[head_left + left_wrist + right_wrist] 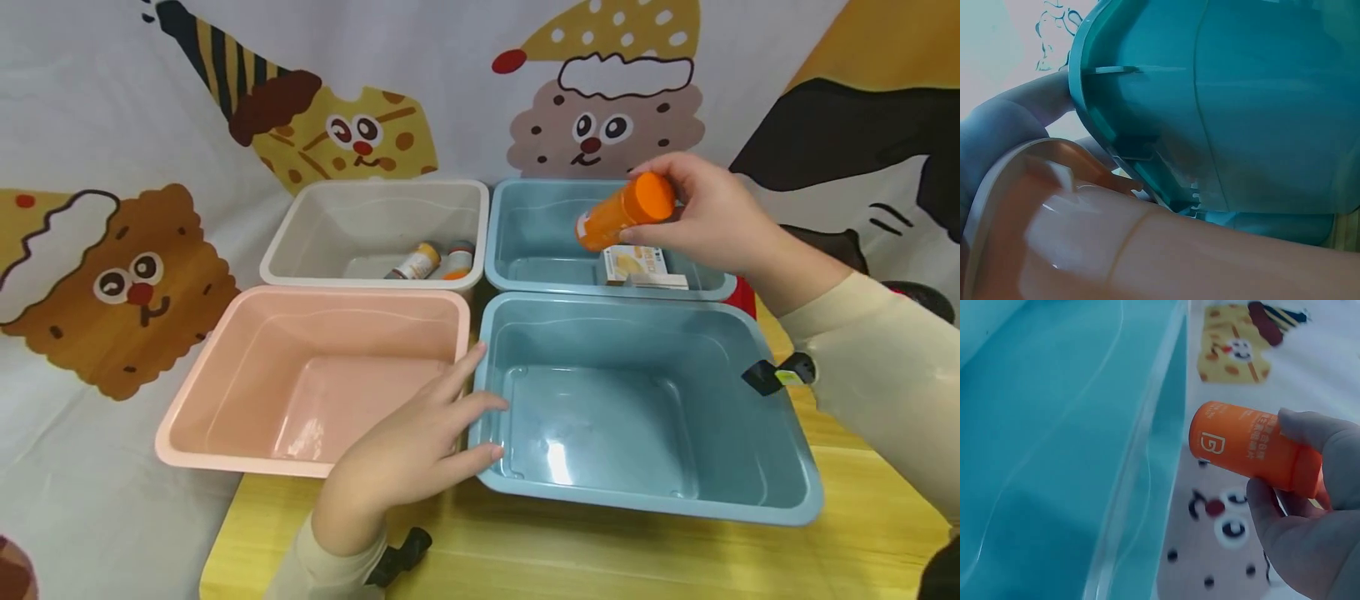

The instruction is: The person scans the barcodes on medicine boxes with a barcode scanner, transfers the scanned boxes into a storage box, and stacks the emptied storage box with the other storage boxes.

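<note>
An orange pill bottle (615, 218) with an orange cap is gripped between the thumb and fingers of my right hand (708, 208), tilted above the far blue bin (551, 271). White print shows on the bottle (1235, 440) in the right wrist view. Below it in that bin lie a yellow-and-white box (628, 262) and a second, pale box (660, 282). My left hand (412, 442) reaches over where the pink bin (247, 383) and the near blue bin (615, 450) meet, its spread fingers resting at the blue rim.
A beige bin (337, 225) at the back left holds a yellow-capped bottle (418, 262) and another bottle with orange on it (457, 260). All the bins stand on a yellow wooden table (570, 554). Behind hangs a white cloth (457, 75) with cartoon prints.
</note>
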`<state>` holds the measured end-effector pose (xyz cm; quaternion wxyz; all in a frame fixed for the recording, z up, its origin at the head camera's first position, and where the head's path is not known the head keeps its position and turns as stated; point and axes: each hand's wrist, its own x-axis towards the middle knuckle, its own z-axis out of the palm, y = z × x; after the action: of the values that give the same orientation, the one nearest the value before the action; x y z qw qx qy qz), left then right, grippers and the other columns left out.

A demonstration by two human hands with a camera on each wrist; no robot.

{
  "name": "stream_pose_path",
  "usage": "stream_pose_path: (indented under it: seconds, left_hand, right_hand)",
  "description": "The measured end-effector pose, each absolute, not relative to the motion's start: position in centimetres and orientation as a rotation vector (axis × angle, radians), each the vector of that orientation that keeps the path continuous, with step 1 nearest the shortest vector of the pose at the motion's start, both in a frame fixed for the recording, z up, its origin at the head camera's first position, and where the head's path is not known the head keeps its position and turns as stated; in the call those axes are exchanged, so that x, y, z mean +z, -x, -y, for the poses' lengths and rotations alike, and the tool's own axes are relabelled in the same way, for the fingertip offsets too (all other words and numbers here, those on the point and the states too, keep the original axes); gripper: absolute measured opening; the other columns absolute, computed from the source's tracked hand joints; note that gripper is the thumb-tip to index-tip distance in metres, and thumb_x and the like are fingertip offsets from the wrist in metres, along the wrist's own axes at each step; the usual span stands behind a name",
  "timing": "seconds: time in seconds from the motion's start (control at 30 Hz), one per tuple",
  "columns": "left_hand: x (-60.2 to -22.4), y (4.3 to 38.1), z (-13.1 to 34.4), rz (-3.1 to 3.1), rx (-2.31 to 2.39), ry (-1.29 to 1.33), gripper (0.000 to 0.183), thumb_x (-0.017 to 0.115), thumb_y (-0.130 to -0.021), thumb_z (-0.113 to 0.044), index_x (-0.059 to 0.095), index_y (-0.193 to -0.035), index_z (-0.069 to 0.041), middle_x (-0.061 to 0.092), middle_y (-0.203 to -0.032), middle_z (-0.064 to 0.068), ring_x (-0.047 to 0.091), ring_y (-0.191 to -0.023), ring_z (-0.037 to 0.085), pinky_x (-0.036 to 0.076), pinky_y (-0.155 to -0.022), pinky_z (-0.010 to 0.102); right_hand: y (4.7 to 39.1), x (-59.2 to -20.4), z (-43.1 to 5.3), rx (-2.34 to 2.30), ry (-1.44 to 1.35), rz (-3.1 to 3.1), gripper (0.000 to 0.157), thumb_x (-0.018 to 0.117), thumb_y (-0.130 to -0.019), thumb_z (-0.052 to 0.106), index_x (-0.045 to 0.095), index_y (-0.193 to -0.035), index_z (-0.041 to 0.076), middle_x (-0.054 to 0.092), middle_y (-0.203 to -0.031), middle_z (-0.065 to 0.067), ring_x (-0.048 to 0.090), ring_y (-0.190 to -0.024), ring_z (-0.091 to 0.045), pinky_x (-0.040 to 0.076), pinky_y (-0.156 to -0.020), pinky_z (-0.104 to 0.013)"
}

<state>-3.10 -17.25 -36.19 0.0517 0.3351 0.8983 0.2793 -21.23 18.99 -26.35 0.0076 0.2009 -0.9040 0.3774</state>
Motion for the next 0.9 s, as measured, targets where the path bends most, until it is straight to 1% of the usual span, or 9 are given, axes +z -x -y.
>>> stream_pose_path:
  seconds: [0.07,0.13,0.2,0.3,0.6,0.73,0.9]
  left_hand:
    - [-36.3,3.2,17.2,-2.736,0.846,-1.026,0.042,0.065,-0.105,-0.047,0.065,-0.138,-0.021,0.012,-0.177,0.015,0.017,-0.162,0.031,0.035,-0.121,0.057]
    - [-36.2,3.3,17.2,-2.736,0.845,-1.028,0.042,0.066,-0.105,-0.046,0.065,-0.137,-0.020,0.012,-0.177,0.015,0.017,-0.162,0.032,0.034,-0.122,0.057]
    - [-36.2,3.3,17.1,-2.731,0.845,-1.021,0.042,0.067,-0.104,-0.046,0.065,-0.137,-0.020,0.012,-0.178,0.015,0.018,-0.162,0.032,0.034,-0.122,0.057]
    - [-36.2,3.3,17.1,-2.717,0.846,-1.010,0.043,0.067,-0.104,-0.045,0.066,-0.138,-0.019,0.011,-0.178,0.015,0.019,-0.162,0.034,0.033,-0.122,0.057]
    - [-36.4,3.4,17.2,-2.727,0.831,-1.045,0.044,0.064,-0.105,-0.048,0.065,-0.137,-0.019,0.014,-0.177,0.018,0.014,-0.163,0.030,0.027,-0.124,0.061]
    - [-36.4,3.4,17.2,-2.728,0.836,-1.054,0.043,0.065,-0.105,-0.047,0.065,-0.137,-0.018,0.014,-0.177,0.018,0.013,-0.163,0.030,0.029,-0.123,0.061]
    - [-36.4,3.3,17.4,-2.723,0.846,-1.039,0.044,0.065,-0.105,-0.047,0.066,-0.138,-0.018,0.013,-0.177,0.017,0.017,-0.162,0.032,0.033,-0.122,0.059]
  right_hand:
    - [21.5,-26.6,-17.5,1.180,-0.702,2.824,0.065,0.084,-0.091,0.005,0.051,-0.147,0.005,0.057,-0.143,-0.014,0.059,-0.121,-0.035,0.058,-0.091,-0.023]
    - [21.8,-26.7,-16.2,1.197,-0.750,2.814,0.064,0.083,-0.091,0.001,0.052,-0.146,0.004,0.058,-0.143,-0.014,0.060,-0.121,-0.036,0.059,-0.097,-0.036]
    - [21.9,-26.9,-14.9,1.210,-0.769,2.812,0.063,0.082,-0.091,0.000,0.051,-0.146,0.004,0.058,-0.144,-0.012,0.060,-0.122,-0.035,0.057,-0.101,-0.047]
    - [21.9,-27.1,-13.2,1.246,-0.803,2.789,0.062,0.082,-0.090,-0.001,0.051,-0.144,0.003,0.058,-0.144,-0.013,0.060,-0.122,-0.034,0.055,-0.102,-0.055]
    - [22.4,-28.5,-8.4,1.255,-0.977,2.762,0.065,0.086,-0.089,0.001,0.052,-0.144,0.002,0.060,-0.141,-0.013,0.063,-0.119,-0.031,0.058,-0.100,-0.048]
    - [22.7,-29.1,-6.9,1.264,-1.041,2.719,0.065,0.087,-0.088,0.001,0.052,-0.143,0.001,0.061,-0.138,-0.013,0.064,-0.117,-0.028,0.058,-0.099,-0.045]
    - [23.2,-29.5,-5.3,1.301,-1.046,2.715,0.064,0.087,-0.088,0.002,0.053,-0.143,0.001,0.061,-0.137,-0.012,0.064,-0.117,-0.027,0.058,-0.100,-0.043]
